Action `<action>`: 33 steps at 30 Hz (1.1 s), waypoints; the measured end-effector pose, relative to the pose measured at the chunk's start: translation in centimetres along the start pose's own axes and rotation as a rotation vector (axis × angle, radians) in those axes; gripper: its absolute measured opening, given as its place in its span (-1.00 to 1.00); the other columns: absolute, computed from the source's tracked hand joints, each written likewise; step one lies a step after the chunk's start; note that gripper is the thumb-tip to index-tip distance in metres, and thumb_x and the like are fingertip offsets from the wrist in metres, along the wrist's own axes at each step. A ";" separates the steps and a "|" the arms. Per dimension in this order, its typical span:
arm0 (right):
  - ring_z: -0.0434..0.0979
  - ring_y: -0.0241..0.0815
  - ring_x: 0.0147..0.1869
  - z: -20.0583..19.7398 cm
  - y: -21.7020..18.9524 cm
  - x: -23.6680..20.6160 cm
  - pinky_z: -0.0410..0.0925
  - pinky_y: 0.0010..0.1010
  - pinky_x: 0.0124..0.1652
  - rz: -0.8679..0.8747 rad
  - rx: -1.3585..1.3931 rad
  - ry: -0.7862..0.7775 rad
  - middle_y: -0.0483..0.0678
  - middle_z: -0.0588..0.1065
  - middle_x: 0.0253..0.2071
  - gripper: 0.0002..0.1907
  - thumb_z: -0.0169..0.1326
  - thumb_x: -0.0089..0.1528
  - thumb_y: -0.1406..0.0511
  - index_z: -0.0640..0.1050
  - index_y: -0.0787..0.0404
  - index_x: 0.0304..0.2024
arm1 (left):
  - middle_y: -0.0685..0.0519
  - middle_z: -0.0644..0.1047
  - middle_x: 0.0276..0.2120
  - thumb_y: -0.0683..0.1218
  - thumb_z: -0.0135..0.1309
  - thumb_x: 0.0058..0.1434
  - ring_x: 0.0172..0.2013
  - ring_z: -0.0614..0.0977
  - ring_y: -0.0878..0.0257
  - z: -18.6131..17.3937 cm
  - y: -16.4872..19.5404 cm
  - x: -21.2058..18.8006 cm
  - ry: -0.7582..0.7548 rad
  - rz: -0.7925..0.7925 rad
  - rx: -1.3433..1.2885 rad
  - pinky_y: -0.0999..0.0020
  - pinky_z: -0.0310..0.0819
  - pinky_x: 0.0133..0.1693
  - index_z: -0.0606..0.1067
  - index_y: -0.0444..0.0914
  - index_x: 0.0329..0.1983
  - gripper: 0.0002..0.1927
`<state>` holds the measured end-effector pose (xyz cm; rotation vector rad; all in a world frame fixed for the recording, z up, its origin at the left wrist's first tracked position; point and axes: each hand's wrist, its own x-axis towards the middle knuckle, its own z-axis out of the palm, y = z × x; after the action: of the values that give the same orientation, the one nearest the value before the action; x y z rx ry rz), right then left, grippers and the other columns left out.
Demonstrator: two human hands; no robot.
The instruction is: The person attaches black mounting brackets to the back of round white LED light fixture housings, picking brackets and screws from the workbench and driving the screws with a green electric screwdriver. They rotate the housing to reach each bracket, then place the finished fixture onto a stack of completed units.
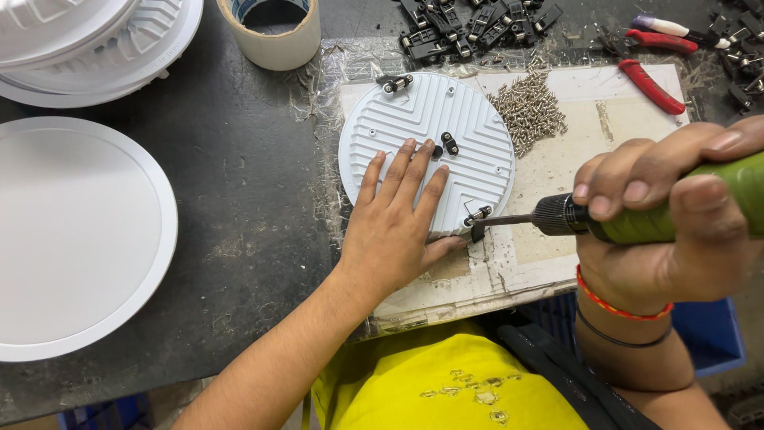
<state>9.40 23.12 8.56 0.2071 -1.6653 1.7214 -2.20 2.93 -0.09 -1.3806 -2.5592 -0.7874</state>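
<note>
Ribbed white disc under flat open left hand; right hand grips green screwdriver beside screws.

Single head-worn view, steeply down, close over workbench

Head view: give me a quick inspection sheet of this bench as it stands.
Surface: dark worn bench with a stained pale work mat.
Job's things: round ribbed white plate on the mat; green screwdriver, tip at the clip on the plate's near edge.
Clutter: screw pile, black clips, red pliers, tape roll, white round panels.
Hands: left hand flat on the plate; right hand gripping the screwdriver.
Cables: nothing seen.
Surroundings: blue crate below the bench edge.
</note>
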 end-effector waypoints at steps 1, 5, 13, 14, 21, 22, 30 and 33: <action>0.33 -0.09 -0.39 0.1 0.0 0.0 0.32 -0.24 -0.27 -0.001 0.002 -0.003 0.03 0.33 -0.34 -0.80 0.05 0.49 0.30 0.33 0.23 0.04 | -0.22 0.21 0.41 0.37 0.25 0.02 0.46 0.11 -0.07 0.0 0.0 0.0 0.000 -0.001 -0.001 -0.12 -0.16 0.43 0.34 -0.27 0.36 -0.04; 0.29 -0.12 -0.45 0.3 -0.1 0.1 0.30 -0.25 -0.32 0.011 0.016 -0.005 0.02 0.30 -0.38 -0.80 0.02 0.55 0.29 0.29 0.22 0.07 | -0.22 0.21 0.42 0.37 0.25 0.03 0.46 0.11 -0.07 0.0 0.0 0.0 0.004 -0.002 -0.005 -0.12 -0.17 0.43 0.34 -0.27 0.36 -0.04; 0.29 -0.12 -0.47 0.4 -0.7 0.0 0.32 -0.26 -0.38 0.106 0.019 -0.027 0.00 0.29 -0.41 -0.76 -0.05 0.48 0.34 0.24 0.20 0.14 | -0.21 0.20 0.43 0.35 0.27 0.02 0.47 0.11 -0.06 -0.1 0.3 0.1 -0.004 -0.012 -0.010 -0.09 -0.17 0.43 0.34 -0.28 0.35 -0.04; 0.32 -0.12 -0.46 0.4 -0.8 0.1 0.33 -0.26 -0.38 0.117 0.014 -0.032 0.00 0.30 -0.41 -0.72 -0.06 0.43 0.35 0.24 0.19 0.16 | -0.22 0.20 0.43 0.35 0.27 0.02 0.47 0.11 -0.06 -0.1 0.4 0.0 -0.004 -0.014 -0.015 -0.09 -0.17 0.43 0.34 -0.29 0.35 -0.04; 0.36 -0.12 -0.48 -0.1 -0.9 1.6 0.30 -0.20 -0.36 0.189 0.041 -0.141 -0.04 0.36 -0.47 -0.61 -0.03 0.29 0.37 0.28 0.12 0.16 | -0.20 0.20 0.43 0.31 0.27 0.01 0.46 0.12 -0.05 -0.3 0.8 0.0 0.006 -0.040 -0.070 -0.05 -0.15 0.44 0.34 -0.30 0.35 -0.06; 0.36 -0.13 -0.49 -0.2 -0.8 1.8 0.31 -0.20 -0.37 0.195 0.038 -0.160 -0.05 0.37 -0.49 -0.59 -0.03 0.26 0.37 0.28 0.11 0.17 | -0.20 0.20 0.43 0.31 0.27 0.01 0.46 0.12 -0.05 -0.4 0.8 0.0 0.011 -0.042 -0.080 -0.05 -0.15 0.44 0.34 -0.31 0.35 -0.06; 0.37 -0.13 -0.47 -1.2 -1.0 1.0 0.30 -0.20 -0.35 0.199 0.029 -0.159 -0.03 0.39 -0.47 -0.63 0.02 0.28 0.37 0.29 0.14 0.13 | -0.20 0.22 0.42 0.28 0.29 -0.01 0.46 0.14 -0.06 -0.8 1.0 0.3 0.015 -0.052 -0.100 -0.05 -0.12 0.43 0.35 -0.31 0.33 -0.07; 0.37 -0.12 -0.46 -1.6 -0.3 1.2 0.29 -0.21 -0.34 0.186 0.029 -0.168 -0.05 0.38 -0.43 -0.67 0.04 0.33 0.31 0.31 0.12 0.12 | -0.20 0.22 0.41 0.28 0.29 -0.02 0.45 0.14 -0.07 -0.6 0.9 0.3 0.016 -0.054 -0.119 -0.06 -0.12 0.43 0.35 -0.31 0.33 -0.06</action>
<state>9.31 25.01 9.25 0.2216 -1.8307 1.9120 -1.72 3.26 0.85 -1.3362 -2.5852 -0.9698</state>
